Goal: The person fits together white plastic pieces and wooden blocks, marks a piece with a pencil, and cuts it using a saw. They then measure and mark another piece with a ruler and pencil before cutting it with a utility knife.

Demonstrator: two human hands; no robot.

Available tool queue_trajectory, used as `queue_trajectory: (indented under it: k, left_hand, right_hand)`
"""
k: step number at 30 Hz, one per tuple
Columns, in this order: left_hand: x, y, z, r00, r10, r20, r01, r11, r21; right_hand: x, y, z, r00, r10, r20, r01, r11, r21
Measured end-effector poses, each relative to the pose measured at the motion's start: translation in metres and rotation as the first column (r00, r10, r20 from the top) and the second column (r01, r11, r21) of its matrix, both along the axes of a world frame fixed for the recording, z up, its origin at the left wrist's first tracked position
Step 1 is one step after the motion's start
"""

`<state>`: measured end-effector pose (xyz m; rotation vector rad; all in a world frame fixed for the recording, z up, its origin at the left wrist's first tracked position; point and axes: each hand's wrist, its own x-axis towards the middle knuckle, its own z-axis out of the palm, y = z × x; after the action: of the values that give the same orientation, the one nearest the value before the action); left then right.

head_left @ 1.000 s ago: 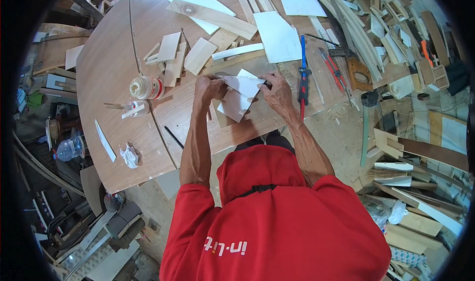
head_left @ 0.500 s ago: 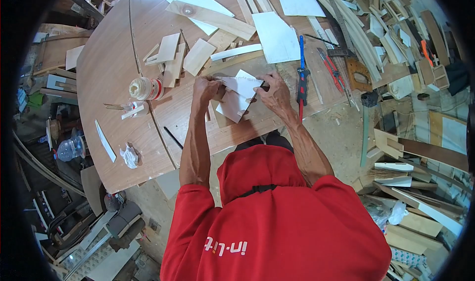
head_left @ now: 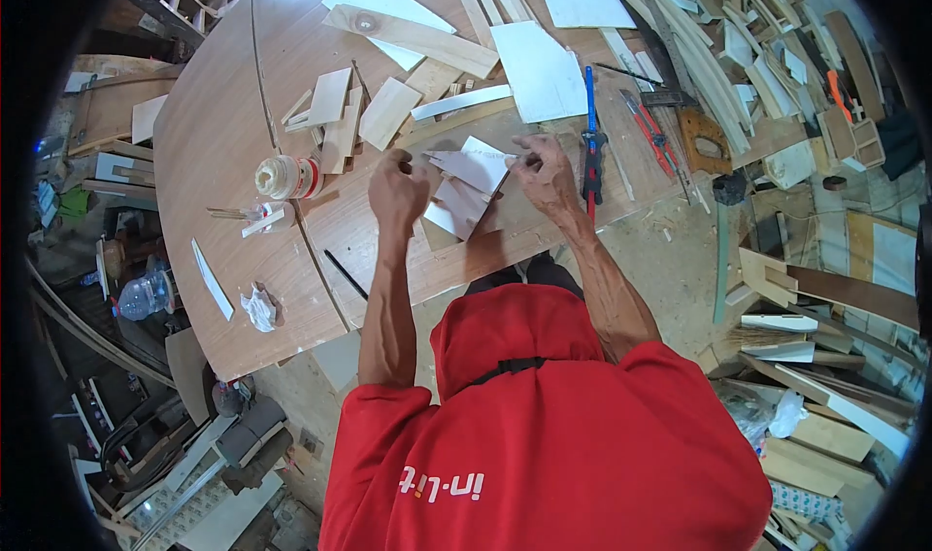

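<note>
Holding left hand (head_left: 398, 190) loosely curled, fingertips apart, just beside the white pieces (head_left: 476, 172) at upper centre; bending right hand (head_left: 546, 177) at their right corner, cannot tell if pinching. Facing table (head_left: 209, 114), with jar (head_left: 288, 176) left of centre, saw (head_left: 705, 145) upper right.

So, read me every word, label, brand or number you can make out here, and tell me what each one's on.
"in·Lit", in white letters, upside down in this view, on the back of the red hooded top; the end letters run towards a fold, so more may be hidden.
Red-and-white label on the round plastic jar: too small to read.
Blue-and-white patterned wrapping at lower right: any print is too small to read.
I can't read any numbers.
</note>
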<state>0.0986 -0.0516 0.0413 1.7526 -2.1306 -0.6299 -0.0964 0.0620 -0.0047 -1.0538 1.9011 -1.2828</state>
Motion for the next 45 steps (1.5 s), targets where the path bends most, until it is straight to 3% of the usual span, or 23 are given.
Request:
queue_trajectory:
  k: [2, 4, 8, 11, 13, 22, 24, 26, 27, 29, 33, 39, 45]
  left_hand:
    - [-0.003, 0.02, 0.0, 0.978, -0.168, 0.126, 0.187, 0.97, -0.158]
    - [-0.014, 0.047, 0.011, 0.916, -0.26, 0.306, 0.324, 0.929, -0.18]
    - [-0.024, 0.078, 0.009, 0.846, -0.419, 0.329, 0.483, 0.864, -0.141]
    - [-0.032, 0.087, 0.005, 0.85, -0.395, 0.349, 0.447, 0.891, -0.081]
    - [-0.033, 0.096, -0.002, 0.875, -0.362, 0.322, 0.413, 0.904, -0.107]
    - [-0.008, 0.095, 0.006, 0.984, -0.148, 0.102, 0.163, 0.974, -0.158]
    - [0.007, 0.069, -0.01, 0.998, -0.015, -0.061, 0.011, 0.997, -0.073]
    - [0.014, 0.042, -0.019, 0.911, 0.054, -0.408, -0.038, 0.998, 0.048]
    - [0.012, 0.031, -0.02, 0.912, 0.058, -0.407, -0.042, 0.998, 0.049]
    - [0.007, 0.012, -0.022, 0.844, 0.211, -0.493, -0.038, 0.941, 0.337]
    - [0.002, -0.01, -0.033, 0.836, 0.304, -0.457, -0.082, 0.892, 0.444]
    - [-0.007, -0.018, -0.033, 0.9, 0.299, -0.317, -0.135, 0.883, 0.449]
    - [-0.001, -0.022, -0.055, 0.866, 0.325, -0.379, -0.136, 0.885, 0.446]
  right_hand:
    - [-0.007, 0.003, 0.003, 1.0, -0.024, -0.002, 0.024, 0.999, -0.046]
    - [-0.019, 0.007, 0.008, 0.991, -0.056, -0.118, 0.05, 0.997, -0.058]
    - [-0.041, 0.018, 0.004, 0.988, -0.097, -0.118, 0.089, 0.993, -0.072]
    - [-0.051, 0.023, 0.008, 0.984, -0.118, -0.132, 0.124, 0.991, 0.039]
    - [-0.049, 0.024, 0.009, 0.97, -0.01, -0.242, 0.036, 0.994, 0.104]
    - [-0.029, -0.001, 0.004, 0.854, 0.325, -0.406, -0.348, 0.937, 0.018]
    - [-0.031, -0.004, 0.001, 0.848, 0.343, -0.404, -0.369, 0.929, 0.015]
    - [-0.032, -0.005, 0.0, 0.841, 0.359, -0.404, -0.388, 0.922, 0.012]
    - [-0.032, -0.005, 0.001, 0.844, 0.366, -0.392, -0.389, 0.921, 0.022]
    - [-0.033, -0.005, 0.0, 0.846, 0.374, -0.381, -0.392, 0.919, 0.033]
    - [-0.032, -0.003, -0.003, 0.832, 0.377, -0.407, -0.386, 0.92, 0.064]
    - [-0.028, -0.003, -0.005, 0.83, 0.337, -0.445, -0.356, 0.934, 0.044]
    - [-0.026, -0.003, -0.003, 0.832, 0.329, -0.447, -0.352, 0.936, 0.035]
